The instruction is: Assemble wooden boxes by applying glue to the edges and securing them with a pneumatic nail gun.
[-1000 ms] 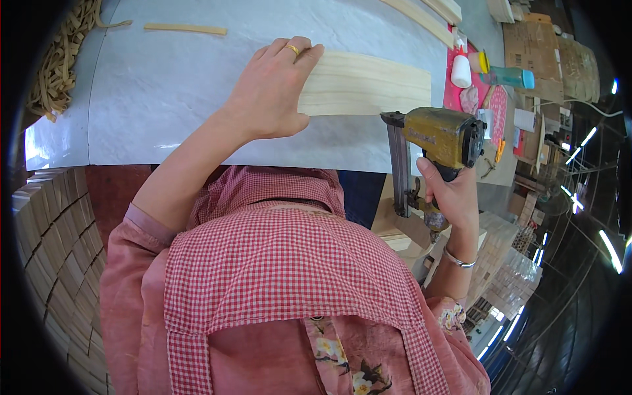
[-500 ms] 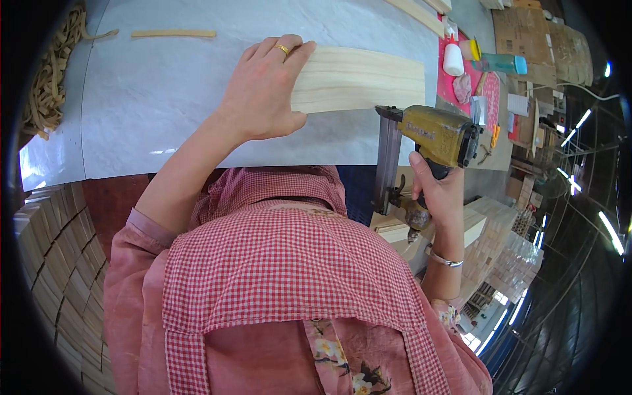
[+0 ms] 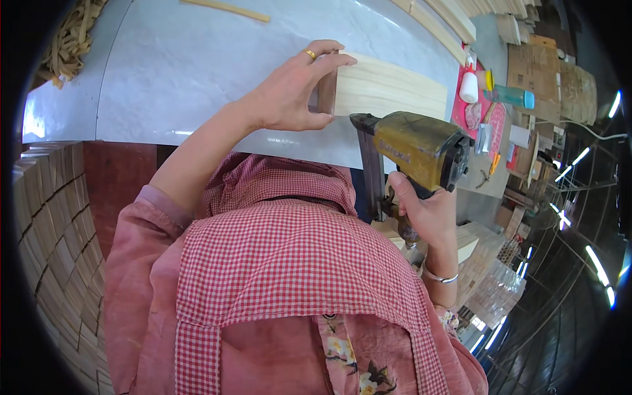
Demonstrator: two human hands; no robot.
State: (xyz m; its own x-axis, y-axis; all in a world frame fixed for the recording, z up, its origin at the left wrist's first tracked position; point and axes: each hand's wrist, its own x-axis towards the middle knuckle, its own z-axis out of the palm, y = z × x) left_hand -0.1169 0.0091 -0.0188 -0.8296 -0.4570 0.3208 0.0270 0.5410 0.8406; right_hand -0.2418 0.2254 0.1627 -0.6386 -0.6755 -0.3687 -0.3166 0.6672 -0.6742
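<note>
- Pretty bright and even on my bench, the white table [image 3: 171, 72] almost washes out up top.
- Ceiling strip lights [image 3: 596, 263] flare at the right rim.
- My left hand [image 3: 289, 95] throws only a soft shadow.
- Heavy fisheye bend, black corners, the edges go mushy; the middle's sharp.

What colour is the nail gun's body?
Worn mustard yellow; the nail gun shows best in the head view.

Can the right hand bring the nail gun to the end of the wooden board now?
Probably yes. The right hand holds the nail gun just beside the wooden board; nothing lies between them, though the left hand grips that end.
</note>
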